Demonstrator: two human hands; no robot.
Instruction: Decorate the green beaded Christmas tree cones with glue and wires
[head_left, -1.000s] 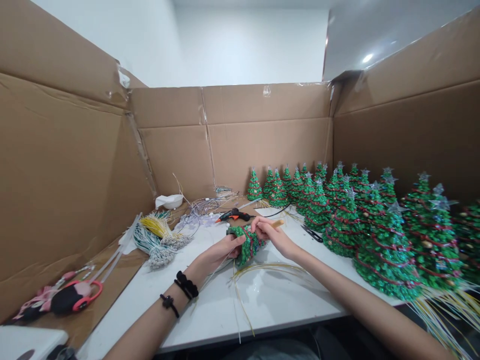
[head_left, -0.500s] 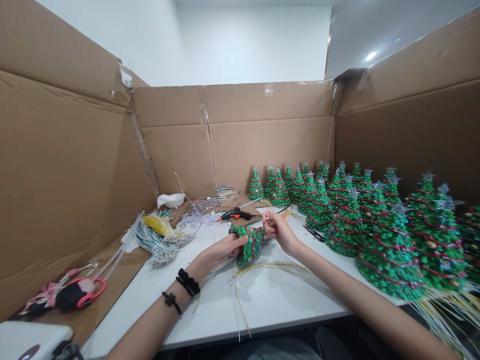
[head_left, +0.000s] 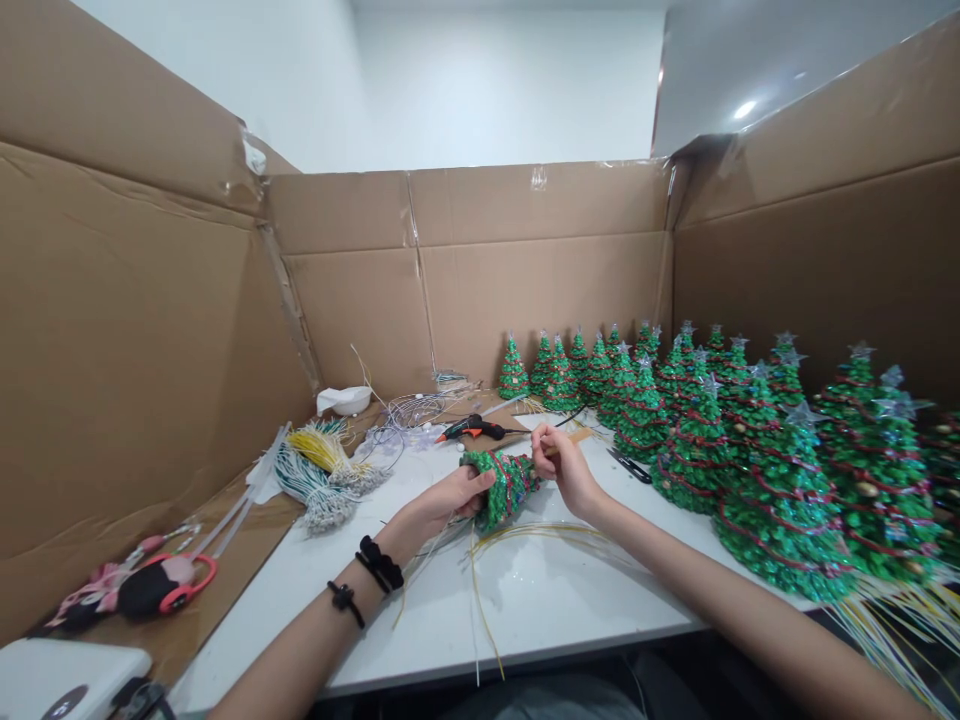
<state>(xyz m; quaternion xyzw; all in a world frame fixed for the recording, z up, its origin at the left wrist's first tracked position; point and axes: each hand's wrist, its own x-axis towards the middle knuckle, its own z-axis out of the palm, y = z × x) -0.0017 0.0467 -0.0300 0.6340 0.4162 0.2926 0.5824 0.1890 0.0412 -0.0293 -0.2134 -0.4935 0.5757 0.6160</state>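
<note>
On the white table (head_left: 247, 640), with green trees (head_left: 780, 520) massed at right, the left hand (head_left: 450, 500) stayed closed around a small sequinned tree (head_left: 501, 490), held tilted above the table. The right hand (head_left: 562, 468), now farther from its tip, pinched a thin wooden stick (head_left: 579, 436).

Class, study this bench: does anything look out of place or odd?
One tree is held sideways in the left hand, unlike the upright rows, and loose yellow strands sprawl across the table.
</note>
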